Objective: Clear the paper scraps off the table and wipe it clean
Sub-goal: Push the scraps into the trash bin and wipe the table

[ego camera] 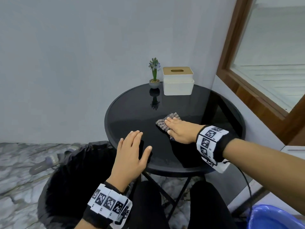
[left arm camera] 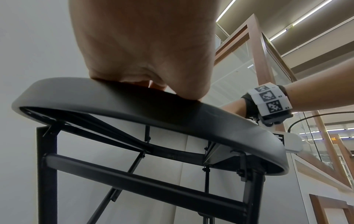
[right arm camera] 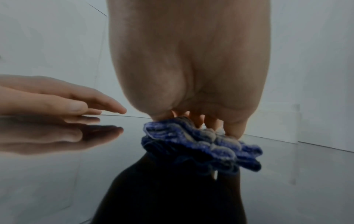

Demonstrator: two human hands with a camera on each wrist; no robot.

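Note:
A round black glass table stands in front of me; I see no paper scraps on it. My right hand lies flat with straight fingers on a grey-blue knobbly cloth near the table's middle. In the right wrist view the cloth bunches under the right hand, and the glass mirrors both. My left hand rests flat on the near left part of the table, fingers spread and holding nothing. The left wrist view shows the left hand's palm on the table rim.
A white tissue box and a small potted plant stand at the table's far edge. A bin lined with a black bag sits on the floor at the left. A blue basin is at the lower right, with shoes on the floor to the left.

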